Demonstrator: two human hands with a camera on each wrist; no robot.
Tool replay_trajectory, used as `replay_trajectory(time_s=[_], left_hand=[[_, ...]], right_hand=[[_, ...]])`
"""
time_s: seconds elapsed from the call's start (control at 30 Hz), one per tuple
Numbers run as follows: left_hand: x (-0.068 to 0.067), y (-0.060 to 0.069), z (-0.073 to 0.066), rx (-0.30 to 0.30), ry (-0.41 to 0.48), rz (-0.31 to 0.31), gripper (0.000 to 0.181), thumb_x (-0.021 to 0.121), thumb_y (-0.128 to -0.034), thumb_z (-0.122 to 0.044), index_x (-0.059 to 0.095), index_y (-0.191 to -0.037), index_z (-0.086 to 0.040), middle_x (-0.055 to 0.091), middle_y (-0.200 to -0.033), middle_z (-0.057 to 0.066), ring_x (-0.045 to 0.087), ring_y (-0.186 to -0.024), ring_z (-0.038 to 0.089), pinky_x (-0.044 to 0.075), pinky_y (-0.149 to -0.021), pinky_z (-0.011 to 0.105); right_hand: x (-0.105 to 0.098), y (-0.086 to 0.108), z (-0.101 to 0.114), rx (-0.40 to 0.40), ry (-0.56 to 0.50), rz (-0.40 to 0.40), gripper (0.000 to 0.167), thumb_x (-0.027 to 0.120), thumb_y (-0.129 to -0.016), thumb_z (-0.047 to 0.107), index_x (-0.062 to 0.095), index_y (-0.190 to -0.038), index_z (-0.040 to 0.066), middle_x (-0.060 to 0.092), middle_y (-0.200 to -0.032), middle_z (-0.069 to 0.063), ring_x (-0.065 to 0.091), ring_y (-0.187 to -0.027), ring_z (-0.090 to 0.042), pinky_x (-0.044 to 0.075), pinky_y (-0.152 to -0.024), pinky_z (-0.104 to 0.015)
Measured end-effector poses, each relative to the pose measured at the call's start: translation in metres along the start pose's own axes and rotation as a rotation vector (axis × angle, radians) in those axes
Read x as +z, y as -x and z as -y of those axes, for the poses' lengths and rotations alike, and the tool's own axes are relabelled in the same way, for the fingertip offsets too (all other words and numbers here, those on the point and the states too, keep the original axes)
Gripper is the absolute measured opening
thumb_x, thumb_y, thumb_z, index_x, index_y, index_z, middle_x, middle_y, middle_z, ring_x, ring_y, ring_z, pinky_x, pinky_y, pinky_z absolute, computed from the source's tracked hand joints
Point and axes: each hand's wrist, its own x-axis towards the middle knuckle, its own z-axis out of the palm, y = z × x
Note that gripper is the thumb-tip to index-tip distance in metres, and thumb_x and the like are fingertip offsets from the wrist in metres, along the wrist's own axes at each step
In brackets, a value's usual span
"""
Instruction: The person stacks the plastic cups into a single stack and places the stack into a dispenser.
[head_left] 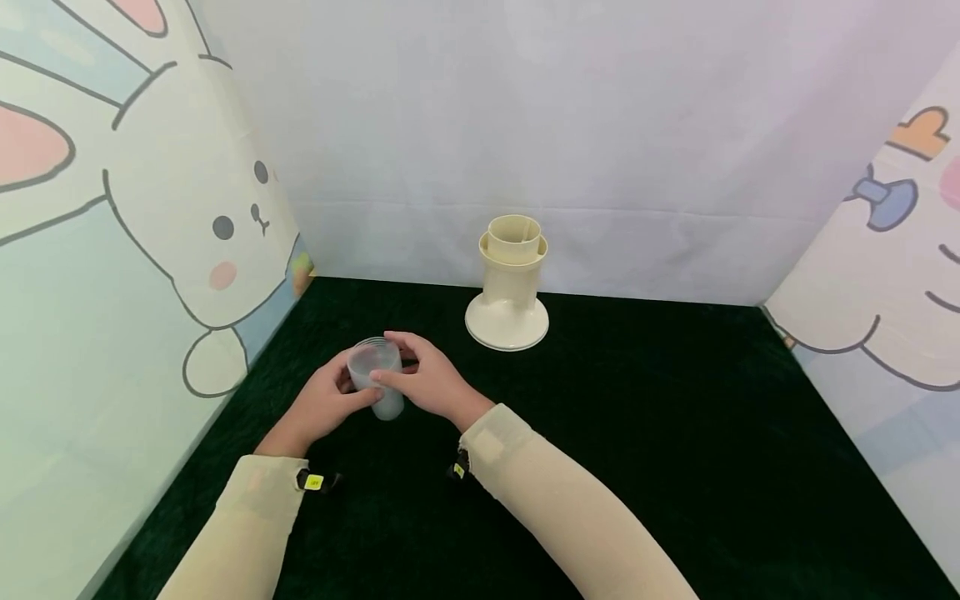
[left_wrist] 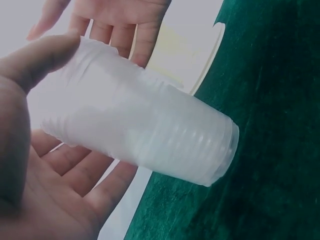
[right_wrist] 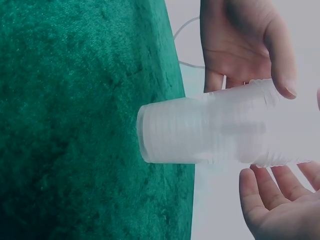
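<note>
A stack of translucent plastic cups [head_left: 387, 404] is held up between both hands over the dark green cloth. In the left wrist view the nested cups [left_wrist: 150, 110] show their ridged sides, closed ends toward the cloth. My left hand [head_left: 322, 406] grips the stack from the left, thumb at the front and fingers behind. On the other side, my right hand [head_left: 431, 379] holds the upper part, its thumb across the front and its index finger at the rim. The right wrist view shows the left hand [right_wrist: 245, 45] above the cups and the right hand [right_wrist: 285, 200] below.
A cream plastic stand [head_left: 510, 283] with a round base and two nested tubes rises near the back edge of the green cloth [head_left: 637, 433]. A white curtain [head_left: 637, 125] hangs behind. Printed cartoon panels [head_left: 172, 217] flank both sides.
</note>
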Motion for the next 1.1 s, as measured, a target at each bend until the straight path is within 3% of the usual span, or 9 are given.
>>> replay_trajectory(time_s=[0.23, 0.3, 0.5, 0.73, 0.9, 1.1], left_hand=[[-0.013, 0.003, 0.0, -0.016, -0.016, 0.038, 0.075, 0.074, -0.0978, -0.032, 0.035, -0.159, -0.014, 0.05, -0.148, 0.014, 0.055, -0.131, 0.033, 0.048, -0.104, 0.052], [-0.017, 0.005, -0.002, -0.016, -0.026, 0.035, 0.074, 0.073, -0.0988, -0.033, 0.034, -0.159, -0.014, 0.05, -0.148, 0.014, 0.055, -0.131, 0.033, 0.048, -0.105, 0.048], [-0.023, 0.007, -0.002, -0.009, -0.015, 0.027, 0.069, 0.072, -0.0995, -0.033, 0.038, -0.158, -0.015, 0.051, -0.148, 0.012, 0.053, -0.132, 0.031, 0.048, -0.098, 0.019], [-0.015, 0.006, 0.005, 0.018, 0.065, -0.017, 0.062, 0.069, -0.1017, -0.027, 0.041, -0.156, -0.016, 0.05, -0.15, 0.008, 0.05, -0.135, 0.029, 0.048, -0.096, 0.017], [-0.011, -0.001, -0.005, 0.009, 0.087, -0.011, 0.062, 0.07, -0.1009, -0.03, 0.042, -0.155, -0.018, 0.05, -0.151, 0.006, 0.05, -0.135, 0.027, 0.05, -0.099, 0.023], [-0.002, -0.02, -0.033, -0.012, 0.068, 0.047, 0.065, 0.071, -0.0995, -0.037, 0.042, -0.154, -0.018, 0.05, -0.149, 0.006, 0.051, -0.134, 0.029, 0.048, -0.105, 0.052]], right_hand=[[0.0, 0.001, -0.002, -0.004, 0.022, 0.009, 0.077, 0.075, -0.094, 0.045, 0.038, -0.159, 0.024, 0.05, -0.148, 0.009, 0.053, -0.127, -0.009, 0.046, -0.108, -0.041], [0.0, 0.002, -0.004, 0.004, 0.023, 0.007, 0.082, 0.077, -0.093, 0.045, 0.035, -0.16, 0.025, 0.05, -0.147, 0.008, 0.052, -0.128, -0.009, 0.045, -0.11, -0.042], [0.001, 0.001, -0.01, 0.007, 0.028, 0.006, 0.079, 0.079, -0.093, 0.041, 0.037, -0.158, 0.024, 0.053, -0.145, 0.007, 0.053, -0.127, -0.01, 0.044, -0.11, -0.043], [0.001, 0.0, -0.012, -0.023, -0.009, 0.003, 0.068, 0.078, -0.094, 0.035, 0.045, -0.152, 0.023, 0.055, -0.138, 0.011, 0.055, -0.121, -0.008, 0.049, -0.105, -0.038], [-0.011, 0.003, -0.008, -0.033, -0.024, -0.008, 0.067, 0.078, -0.094, 0.036, 0.047, -0.152, 0.024, 0.056, -0.138, 0.009, 0.056, -0.122, -0.01, 0.05, -0.102, -0.033], [-0.041, 0.013, -0.001, -0.05, -0.06, -0.024, 0.067, 0.078, -0.094, 0.035, 0.046, -0.152, 0.023, 0.056, -0.139, 0.005, 0.057, -0.123, -0.014, 0.048, -0.105, -0.038]])
